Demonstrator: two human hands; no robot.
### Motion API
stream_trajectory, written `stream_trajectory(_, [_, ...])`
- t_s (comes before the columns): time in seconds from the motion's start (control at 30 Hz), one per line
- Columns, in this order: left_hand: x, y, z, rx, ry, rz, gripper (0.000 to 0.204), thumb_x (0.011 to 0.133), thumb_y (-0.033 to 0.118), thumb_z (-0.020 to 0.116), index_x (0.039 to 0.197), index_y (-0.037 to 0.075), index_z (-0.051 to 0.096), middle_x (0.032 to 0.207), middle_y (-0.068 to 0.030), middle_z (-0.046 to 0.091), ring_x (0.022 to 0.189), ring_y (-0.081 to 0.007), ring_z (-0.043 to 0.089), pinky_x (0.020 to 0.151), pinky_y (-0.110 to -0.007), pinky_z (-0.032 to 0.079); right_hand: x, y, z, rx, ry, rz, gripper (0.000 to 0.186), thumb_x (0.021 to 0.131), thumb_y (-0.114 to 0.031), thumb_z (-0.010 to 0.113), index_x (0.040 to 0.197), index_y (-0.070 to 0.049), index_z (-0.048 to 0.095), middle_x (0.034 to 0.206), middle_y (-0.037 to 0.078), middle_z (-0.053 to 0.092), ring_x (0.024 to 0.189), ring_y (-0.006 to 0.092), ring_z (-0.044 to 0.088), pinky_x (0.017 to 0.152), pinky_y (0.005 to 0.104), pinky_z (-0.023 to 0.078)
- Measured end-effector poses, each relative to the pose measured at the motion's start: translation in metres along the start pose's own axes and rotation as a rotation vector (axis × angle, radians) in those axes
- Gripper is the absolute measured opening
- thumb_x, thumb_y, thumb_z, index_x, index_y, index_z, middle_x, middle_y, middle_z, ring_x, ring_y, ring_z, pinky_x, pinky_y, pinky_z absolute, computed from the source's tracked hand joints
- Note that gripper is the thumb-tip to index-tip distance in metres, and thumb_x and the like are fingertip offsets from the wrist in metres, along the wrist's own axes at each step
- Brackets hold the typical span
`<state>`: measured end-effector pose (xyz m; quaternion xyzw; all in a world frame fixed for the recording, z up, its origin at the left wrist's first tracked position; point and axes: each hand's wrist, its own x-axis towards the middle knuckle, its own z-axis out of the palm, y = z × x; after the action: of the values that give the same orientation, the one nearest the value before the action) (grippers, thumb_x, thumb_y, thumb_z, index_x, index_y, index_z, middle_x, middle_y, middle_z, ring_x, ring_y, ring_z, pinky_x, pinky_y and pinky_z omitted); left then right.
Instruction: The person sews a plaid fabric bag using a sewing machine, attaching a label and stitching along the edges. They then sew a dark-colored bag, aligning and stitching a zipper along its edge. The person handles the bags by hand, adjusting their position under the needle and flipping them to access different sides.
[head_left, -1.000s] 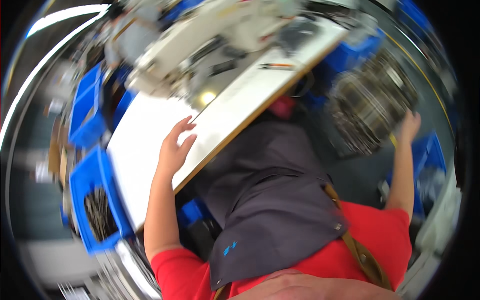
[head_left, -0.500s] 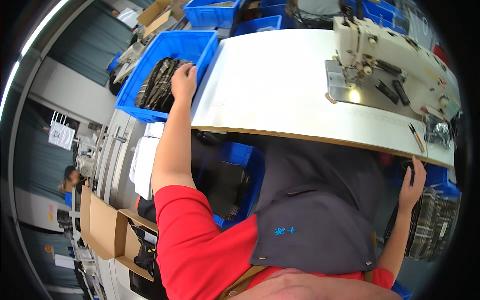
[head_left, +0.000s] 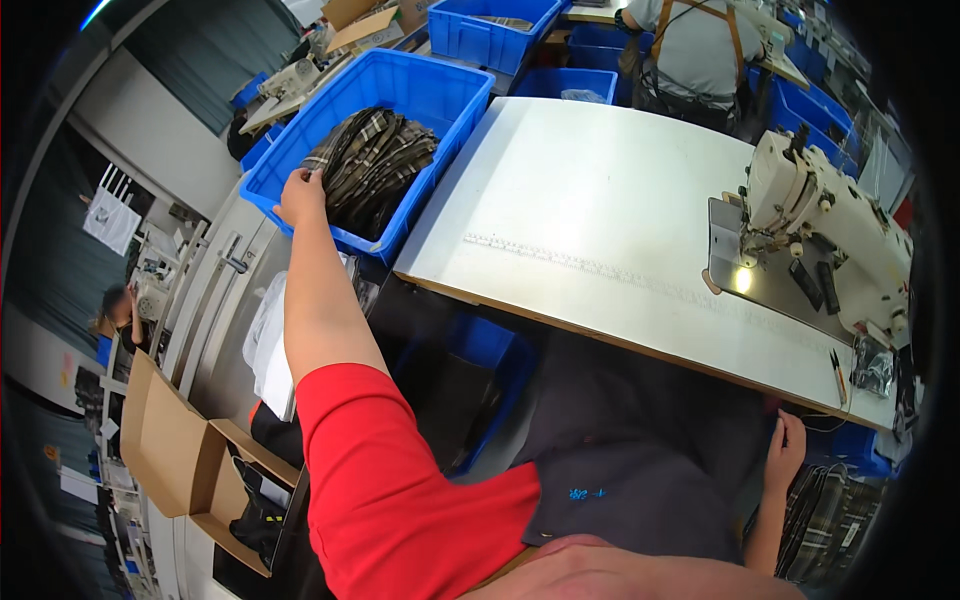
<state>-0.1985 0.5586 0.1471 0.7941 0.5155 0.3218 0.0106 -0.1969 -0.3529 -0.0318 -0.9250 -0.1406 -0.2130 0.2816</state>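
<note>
The person wears a red short-sleeved shirt (head_left: pixel 390 490) under a dark grey apron (head_left: pixel 630 480) bearing a small blue embroidered mark (head_left: pixel 585 493), forearms bare.

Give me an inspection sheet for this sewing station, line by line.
Surface: white worktable, mostly bare, measuring strip along its front.
Job's things: plaid fabric pieces piled in a blue bin; more plaid fabric low at right.
Clutter: pen-like tool and a small shiny packet by the sewing machine.
Hands: left hand on the bin's fabric; right hand below the table edge, grip unclear.
Cables: thin cable near the right hand.
Surroundings: open cardboard boxes, more blue bins, another person beyond.
</note>
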Motion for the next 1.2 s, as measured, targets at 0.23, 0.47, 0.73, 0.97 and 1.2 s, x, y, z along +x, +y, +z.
stream_trajectory(0.23, [0.013,-0.011,-0.002,0.013,0.020,-0.021,0.034,0.099,0.047,0.059,0.111,0.022,0.080,0.112,-0.0074,0.078,0.110,-0.0315,0.071,0.112,-0.055,0.033,0.021,-0.035,0.023,0.015,-0.153,-0.076,0.015,0.098,-0.006,0.062,0.108,0.002,0.070,0.105,0.018,0.070,0.099,0.0357,0.067,0.090,0.0413,0.052])
stream_trajectory(0.47, [-0.003,0.056,-0.031,-0.459,0.187,0.262,0.035,0.101,0.041,0.060,0.102,0.010,0.075,0.102,-0.0153,0.076,0.100,-0.0376,0.071,0.086,-0.048,0.051,0.024,-0.058,0.032,0.076,-0.218,-0.110,0.013,0.096,-0.006,0.064,0.104,0.001,0.071,0.097,0.018,0.070,0.092,0.0377,0.067,0.084,0.0426,0.052])
stream_trajectory(0.73, [-0.264,0.155,0.019,-1.055,-0.878,0.803,0.023,0.100,0.026,0.066,0.101,0.004,0.074,0.133,-0.0130,0.070,0.131,-0.0282,0.059,0.113,-0.047,0.040,0.060,-0.125,0.032,0.100,-0.225,-0.380,0.016,0.091,-0.006,0.070,0.106,-0.004,0.073,0.094,0.013,0.070,0.089,0.0337,0.066,0.080,0.0427,0.052])
stream_trajectory(0.97, [-0.383,0.181,-0.041,-0.825,-1.461,1.146,0.033,0.101,0.040,0.066,0.085,0.011,0.071,0.130,-0.0025,0.070,0.144,-0.0234,0.050,0.125,-0.066,0.008,0.102,-0.163,0.035,0.206,-0.245,-0.527,0.016,0.089,-0.008,0.072,0.106,-0.006,0.074,0.096,0.011,0.073,0.090,0.0311,0.068,0.079,0.0421,0.053])
stream_trajectory(1.2, [-0.404,0.203,-0.058,-0.590,-1.587,1.179,0.041,0.100,0.047,0.065,0.078,0.013,0.070,0.086,0.0011,0.071,0.112,-0.0187,0.070,0.127,-0.062,0.012,0.176,-0.212,0.131,0.183,-0.052,-0.934,0.020,0.084,-0.008,0.072,0.104,-0.005,0.071,0.104,0.010,0.072,0.098,0.0304,0.068,0.080,0.0443,0.055])
